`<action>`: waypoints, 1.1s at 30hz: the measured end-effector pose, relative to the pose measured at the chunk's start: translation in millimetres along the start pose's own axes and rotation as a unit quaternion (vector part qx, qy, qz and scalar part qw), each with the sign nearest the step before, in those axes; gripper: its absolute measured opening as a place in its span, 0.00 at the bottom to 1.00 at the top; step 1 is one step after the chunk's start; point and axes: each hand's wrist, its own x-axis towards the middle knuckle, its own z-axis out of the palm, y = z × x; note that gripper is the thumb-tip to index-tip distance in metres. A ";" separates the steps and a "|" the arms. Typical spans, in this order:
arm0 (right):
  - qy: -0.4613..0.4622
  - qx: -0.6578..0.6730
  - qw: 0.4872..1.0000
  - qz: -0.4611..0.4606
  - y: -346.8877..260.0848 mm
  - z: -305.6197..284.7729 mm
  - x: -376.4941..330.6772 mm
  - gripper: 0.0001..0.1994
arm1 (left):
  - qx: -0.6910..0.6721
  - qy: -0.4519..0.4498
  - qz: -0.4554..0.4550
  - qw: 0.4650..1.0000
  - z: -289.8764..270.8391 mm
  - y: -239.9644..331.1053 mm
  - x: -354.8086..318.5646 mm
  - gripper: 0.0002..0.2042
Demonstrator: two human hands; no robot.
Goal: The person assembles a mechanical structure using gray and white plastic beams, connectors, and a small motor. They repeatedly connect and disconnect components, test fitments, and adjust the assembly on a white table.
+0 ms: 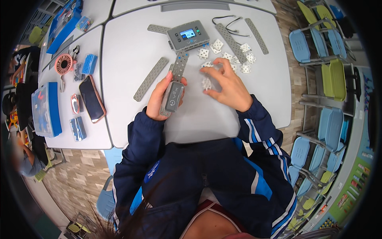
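My left hand [156, 96] is closed around a grey smart motor [174, 96] joined to a perforated grey plastic beam [181, 65], which points away from me. Blue pins show near the beam's far end. To the right, my right hand [232, 85] hovers over the white table [191, 123] with thumb and index finger apart. Between those fingertips is a small white connector block [206, 84], blurred; neither fingertip clearly grips it. More white connector blocks [227, 56] lie scattered just beyond this hand.
A grey controller box [189, 36] with a lit screen stands at the far middle. Loose perforated beams [151, 79] and black cables [227, 27] lie around it. On the left table are a phone [92, 98], a pink fan [64, 64] and blue-lidded boxes. Chairs [299, 46] line the right.
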 end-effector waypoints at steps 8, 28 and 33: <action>-0.058 0.035 0.997 -0.029 23.0 -6.8 13.7 0.32 | 0.029 0.081 0.005 0.996 6.1 3.1 -3.6 0.22; 0.174 0.149 0.972 0.054 110.4 -92.1 49.1 0.24 | -0.049 0.162 -0.006 0.986 1.9 10.6 -8.9 0.21; 0.177 0.112 0.978 0.022 124.7 -123.8 117.5 0.23 | -0.056 0.179 -0.004 0.982 0.0 12.3 -9.4 0.21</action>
